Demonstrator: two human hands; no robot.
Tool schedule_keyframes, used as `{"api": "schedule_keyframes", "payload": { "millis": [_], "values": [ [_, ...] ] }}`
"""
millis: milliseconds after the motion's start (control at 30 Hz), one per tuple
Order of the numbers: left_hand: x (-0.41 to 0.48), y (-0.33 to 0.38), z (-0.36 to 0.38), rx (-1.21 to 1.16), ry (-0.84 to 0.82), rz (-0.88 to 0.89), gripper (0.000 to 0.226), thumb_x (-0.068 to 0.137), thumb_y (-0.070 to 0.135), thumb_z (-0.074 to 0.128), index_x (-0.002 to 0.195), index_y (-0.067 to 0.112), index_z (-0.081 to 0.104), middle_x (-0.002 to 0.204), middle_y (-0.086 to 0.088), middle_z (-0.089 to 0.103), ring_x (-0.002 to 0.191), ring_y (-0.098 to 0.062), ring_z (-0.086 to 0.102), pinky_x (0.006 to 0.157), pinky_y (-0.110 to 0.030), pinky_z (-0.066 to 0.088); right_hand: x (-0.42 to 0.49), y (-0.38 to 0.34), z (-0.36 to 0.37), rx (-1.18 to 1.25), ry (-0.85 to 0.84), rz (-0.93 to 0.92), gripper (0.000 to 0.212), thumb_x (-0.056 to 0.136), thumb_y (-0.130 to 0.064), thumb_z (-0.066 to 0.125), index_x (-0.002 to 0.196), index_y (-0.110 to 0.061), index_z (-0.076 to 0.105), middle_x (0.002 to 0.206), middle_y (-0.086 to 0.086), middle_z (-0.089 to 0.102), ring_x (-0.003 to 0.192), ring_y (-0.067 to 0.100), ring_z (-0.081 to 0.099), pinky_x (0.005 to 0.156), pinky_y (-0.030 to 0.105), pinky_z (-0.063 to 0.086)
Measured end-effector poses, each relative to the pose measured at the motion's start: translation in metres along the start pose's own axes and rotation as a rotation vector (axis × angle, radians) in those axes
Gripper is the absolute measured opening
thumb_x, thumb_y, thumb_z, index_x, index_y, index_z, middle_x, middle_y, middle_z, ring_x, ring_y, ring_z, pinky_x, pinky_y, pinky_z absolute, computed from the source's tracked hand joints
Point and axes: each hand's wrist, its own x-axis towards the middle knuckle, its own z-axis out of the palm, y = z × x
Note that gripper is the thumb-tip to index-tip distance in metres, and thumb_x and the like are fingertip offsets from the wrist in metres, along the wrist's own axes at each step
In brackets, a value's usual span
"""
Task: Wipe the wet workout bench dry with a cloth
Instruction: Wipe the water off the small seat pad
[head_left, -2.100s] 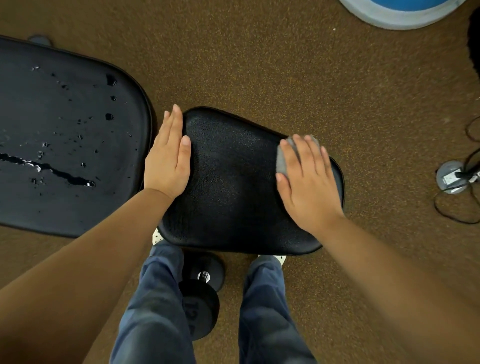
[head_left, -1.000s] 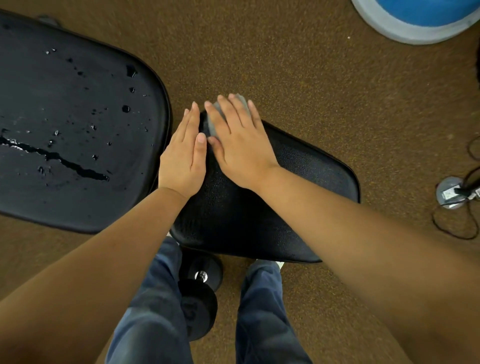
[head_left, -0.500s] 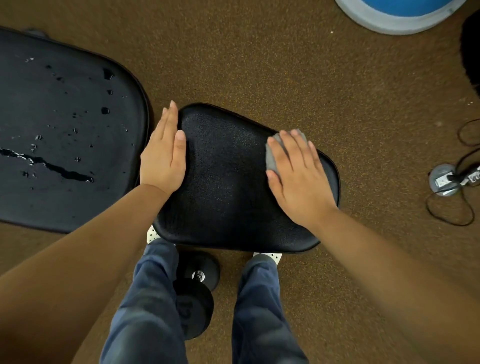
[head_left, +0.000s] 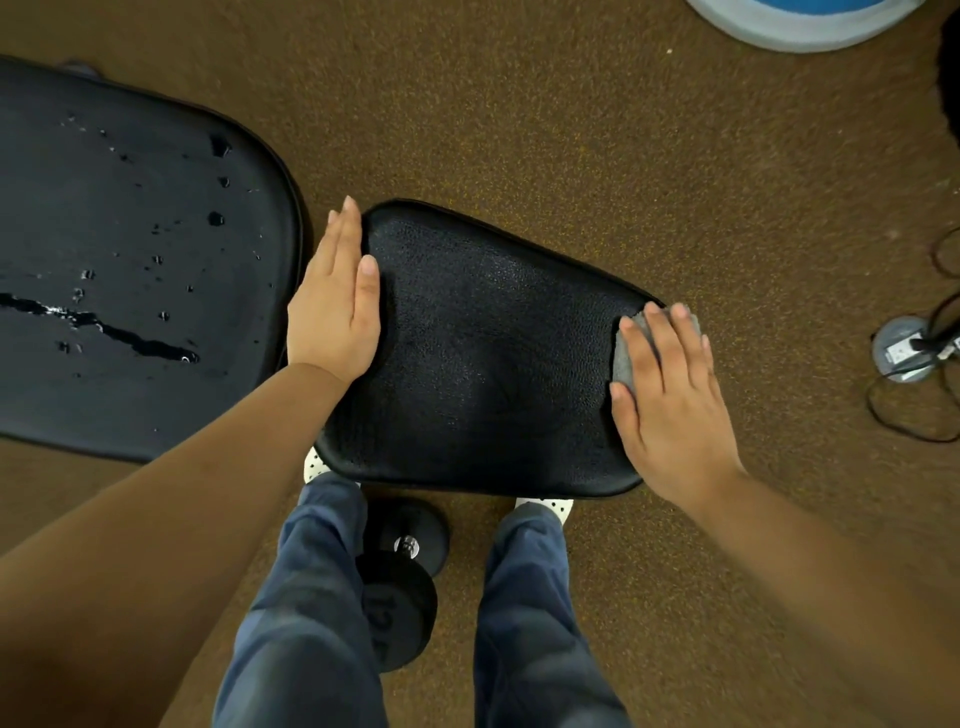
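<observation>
The black bench seat pad (head_left: 483, 364) fills the middle of the view and looks free of drops. My right hand (head_left: 670, 400) presses flat on a small grey cloth (head_left: 626, 358) at the pad's far right edge; most of the cloth is hidden under the fingers. My left hand (head_left: 335, 301) lies flat, fingers together, on the pad's left edge with nothing in it. To the left, the larger black back pad (head_left: 130, 270) carries scattered drops and a long streak of water (head_left: 104, 325).
A black dumbbell (head_left: 400, 587) lies on the brown carpet between my legs, below the seat pad. A floor socket with cables (head_left: 906, 351) sits at the right. A blue and white round object (head_left: 800, 21) is at the top right.
My right hand swept the cloth from the pad's left end, beside my left hand, across to its right edge. My left hand stayed on the left edge.
</observation>
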Motion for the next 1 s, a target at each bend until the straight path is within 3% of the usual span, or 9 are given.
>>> {"api": "schedule_keyframes", "payload": {
  "millis": [433,667,1000],
  "values": [
    [0.001,0.0,-0.002,-0.023,0.007,0.004,0.051,0.105,0.03,0.023,0.153,0.015,0.017,0.159,0.0,0.021,0.146,-0.011,0.014,0.104,-0.017,0.019,0.087,-0.089,0.004,-0.078,-0.001,-0.246,0.058,0.096,-0.033,0.032,0.148,-0.008,0.027,0.153,0.016,0.027,0.145,0.033,0.013,0.118,0.049,0.012],
    [0.001,-0.003,0.0,-0.05,-0.005,-0.001,0.059,0.1,0.043,0.015,0.152,0.017,0.018,0.159,0.004,0.021,0.146,-0.007,0.014,0.106,-0.011,0.015,0.129,-0.155,0.013,-0.09,0.032,-0.256,0.057,0.097,-0.034,0.029,0.149,-0.01,0.027,0.155,0.013,0.026,0.146,0.03,0.013,0.118,0.046,0.01],
    [0.0,-0.001,-0.001,-0.031,0.003,0.003,0.051,0.104,0.031,0.022,0.152,0.016,0.019,0.159,0.003,0.021,0.146,-0.01,0.015,0.107,-0.019,0.019,0.108,-0.109,0.007,-0.045,0.036,-0.262,0.059,0.093,-0.033,0.037,0.146,-0.009,0.032,0.152,0.013,0.03,0.145,0.029,0.018,0.118,0.043,0.016]
  ]
}}
